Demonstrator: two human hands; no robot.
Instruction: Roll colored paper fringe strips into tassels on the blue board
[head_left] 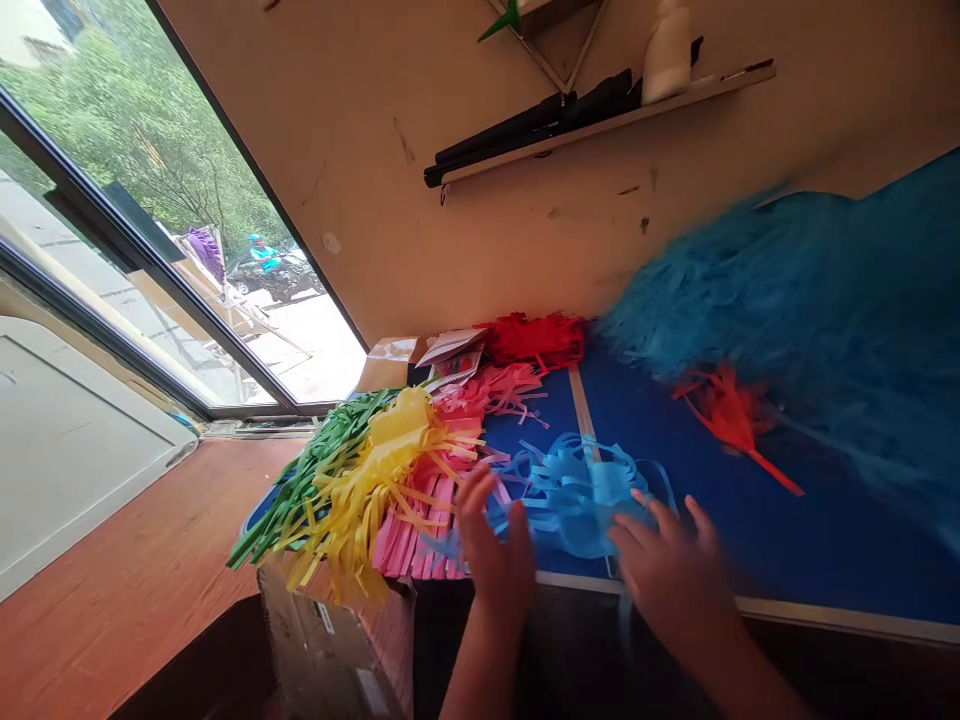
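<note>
A light-blue paper fringe, cut into thin strips and partly curled, lies near the front edge of the blue table. At its left end is my left hand, fingers raised and thumb apart, with some blue strips beside it. My right hand, slightly blurred, reaches over the fringe's right side with its fingers spread. Whether its fingertips touch the paper I cannot tell. Left of my hands, a yellow fringe overlaps a green fringe and a pink fringe.
Red fringe and a notebook lie at the back by the wall. A big fluffy blue mass covers the right, with a red tuft beside it. A cardboard box stands below the table; a shelf hangs above.
</note>
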